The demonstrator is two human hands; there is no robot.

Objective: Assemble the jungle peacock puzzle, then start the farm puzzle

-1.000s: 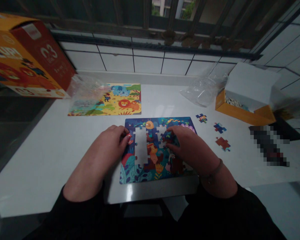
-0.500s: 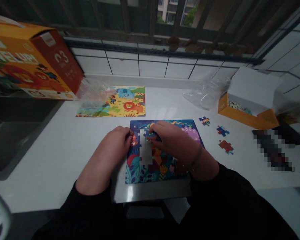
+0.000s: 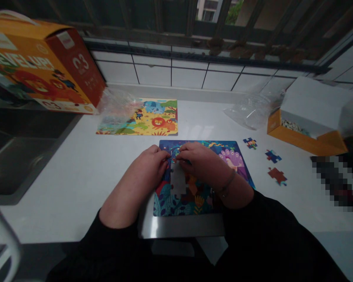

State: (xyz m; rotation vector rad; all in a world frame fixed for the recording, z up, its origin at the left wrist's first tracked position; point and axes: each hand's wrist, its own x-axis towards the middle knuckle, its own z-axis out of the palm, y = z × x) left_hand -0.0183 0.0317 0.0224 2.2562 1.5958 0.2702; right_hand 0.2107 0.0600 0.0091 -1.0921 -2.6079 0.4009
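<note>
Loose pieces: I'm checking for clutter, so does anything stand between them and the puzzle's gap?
Yes: the right hand and its forearm lie over the puzzle, between the loose pieces and the gap. No other obstacle shows.

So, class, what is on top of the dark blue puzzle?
Over the puzzle are the left hand, by its left edge, and the right hand, across its upper middle. What lies beneath them is covered.

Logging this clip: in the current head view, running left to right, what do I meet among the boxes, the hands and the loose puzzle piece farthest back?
"LEVEL UP!" box → left hand → right hand → farthest loose puzzle piece → open orange box.
</note>
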